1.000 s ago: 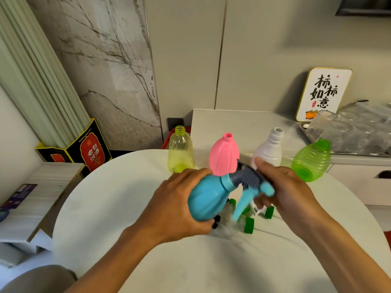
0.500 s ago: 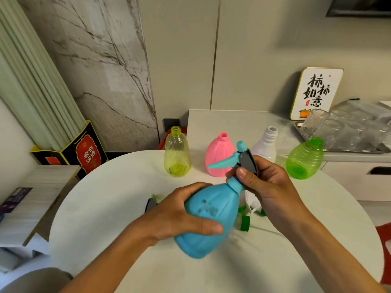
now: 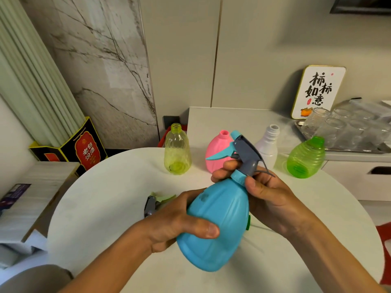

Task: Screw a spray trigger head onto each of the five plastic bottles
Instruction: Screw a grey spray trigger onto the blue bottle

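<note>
Here both hands lift the blue bottle (image 3: pixel 215 227) clear above the table (image 3: pixel 101 199).

Blue bottle (image 3: pixel 215 225) – grey-and-blue trigger head (image 3: pixel 243 153), yellow bottle (image 3: pixel 177 153), pink bottle (image 3: pixel 218 155), white bottle (image 3: pixel 267 146), green bottle (image 3: pixel 305 159), white table (image 3: pixel 105 197)

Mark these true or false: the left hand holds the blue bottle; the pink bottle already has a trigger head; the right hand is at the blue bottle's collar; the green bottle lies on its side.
1. The left hand holds the blue bottle. True.
2. The pink bottle has a trigger head. False: its neck is open.
3. The right hand is at the blue bottle's collar. True.
4. The green bottle lies on its side. False: it stands upright.
</note>
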A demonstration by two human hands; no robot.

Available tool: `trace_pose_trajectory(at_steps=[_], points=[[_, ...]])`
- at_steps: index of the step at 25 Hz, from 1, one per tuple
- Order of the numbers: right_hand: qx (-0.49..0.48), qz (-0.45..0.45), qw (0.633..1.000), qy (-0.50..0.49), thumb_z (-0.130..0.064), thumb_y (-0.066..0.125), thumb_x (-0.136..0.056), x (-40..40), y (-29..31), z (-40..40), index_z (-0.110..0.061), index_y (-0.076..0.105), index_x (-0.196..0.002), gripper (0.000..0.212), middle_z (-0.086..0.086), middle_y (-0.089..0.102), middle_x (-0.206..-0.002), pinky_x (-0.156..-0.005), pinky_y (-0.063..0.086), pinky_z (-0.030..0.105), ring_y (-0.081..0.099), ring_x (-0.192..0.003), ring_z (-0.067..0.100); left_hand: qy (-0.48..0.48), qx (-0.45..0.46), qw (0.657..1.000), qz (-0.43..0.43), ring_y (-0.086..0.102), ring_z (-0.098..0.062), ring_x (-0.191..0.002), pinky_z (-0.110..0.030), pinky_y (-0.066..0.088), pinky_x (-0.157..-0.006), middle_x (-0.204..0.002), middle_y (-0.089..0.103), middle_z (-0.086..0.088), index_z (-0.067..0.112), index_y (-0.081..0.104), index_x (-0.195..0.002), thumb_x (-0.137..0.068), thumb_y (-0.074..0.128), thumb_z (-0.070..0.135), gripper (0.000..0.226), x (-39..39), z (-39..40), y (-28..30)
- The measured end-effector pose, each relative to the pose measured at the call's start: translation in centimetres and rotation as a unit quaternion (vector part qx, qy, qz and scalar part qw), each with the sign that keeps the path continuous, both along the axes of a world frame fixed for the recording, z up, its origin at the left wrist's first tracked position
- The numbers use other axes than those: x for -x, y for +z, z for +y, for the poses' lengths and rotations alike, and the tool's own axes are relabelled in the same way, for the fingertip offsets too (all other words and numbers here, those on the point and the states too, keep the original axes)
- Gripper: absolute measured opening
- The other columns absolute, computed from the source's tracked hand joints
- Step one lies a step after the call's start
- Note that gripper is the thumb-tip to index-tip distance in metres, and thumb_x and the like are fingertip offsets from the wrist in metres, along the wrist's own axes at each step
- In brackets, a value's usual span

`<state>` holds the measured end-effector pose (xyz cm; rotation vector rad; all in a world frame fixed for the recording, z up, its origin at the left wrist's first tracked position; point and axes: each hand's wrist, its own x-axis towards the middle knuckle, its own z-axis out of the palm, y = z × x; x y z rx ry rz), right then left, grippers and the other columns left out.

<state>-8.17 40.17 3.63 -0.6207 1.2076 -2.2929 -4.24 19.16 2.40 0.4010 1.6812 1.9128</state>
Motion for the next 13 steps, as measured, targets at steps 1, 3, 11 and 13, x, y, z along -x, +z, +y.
trace_pose_trajectory(at_steps=[1, 3, 11, 13], points=[[-0.010, 0.002, 1.000, -0.020, -0.027, 0.077, -0.083, -0.2, 0.2, -0.2, -0.010, 0.068, -0.117, 0.039, 0.016, 0.072, -0.113, -0.094, 0.051, 0.037, 0.065, -0.111, 0.029, 0.003, -0.010, 1.000, -0.006, 0.066, -0.020, -0.103, -0.032, 0.054, -0.082, -0.110, 0.071, -0.001, 0.025, 0.069, -0.116, -0.064, 0.077, 0.020, 0.053, 0.0, 0.0, 0.1], [-0.025, 0.002, 0.997, -0.067, -0.033, 0.080, -0.080, -0.6, 0.2, -0.7, -0.013, 0.071, -0.111, 0.038, 0.014, 0.074, -0.106, -0.087, 0.054, 0.035, 0.067, -0.105, 0.027, 0.014, -0.024, 1.000, -0.003, 0.067, -0.020, -0.103, -0.032, 0.054, -0.082, -0.110, 0.071, -0.002, 0.024, 0.068, -0.118, -0.066, 0.077, 0.020, 0.053, -0.1, 0.0, 0.1], [-0.060, -0.001, 0.988, -0.142, -0.031, 0.080, -0.077, -0.9, 0.3, -1.2, -0.011, 0.075, -0.104, 0.034, 0.013, 0.076, -0.099, -0.080, 0.055, 0.030, 0.070, -0.094, 0.024, 0.052, -0.018, 0.998, 0.033, 0.067, -0.023, -0.107, -0.033, 0.055, -0.083, -0.114, 0.070, -0.003, 0.026, 0.064, -0.122, -0.067, 0.080, 0.017, 0.058, 0.0, 0.5, -0.5], [-0.091, 0.025, 0.980, -0.177, -0.032, 0.080, -0.076, -0.8, 0.5, -1.3, -0.012, 0.076, -0.104, 0.034, 0.010, 0.077, -0.099, -0.080, 0.055, 0.028, 0.071, -0.095, 0.023, 0.067, -0.009, 0.996, 0.064, 0.066, -0.023, -0.110, -0.032, 0.055, -0.083, -0.119, 0.069, -0.001, 0.030, 0.061, -0.125, -0.067, 0.081, 0.018, 0.063, 0.2, 0.5, -0.4]])
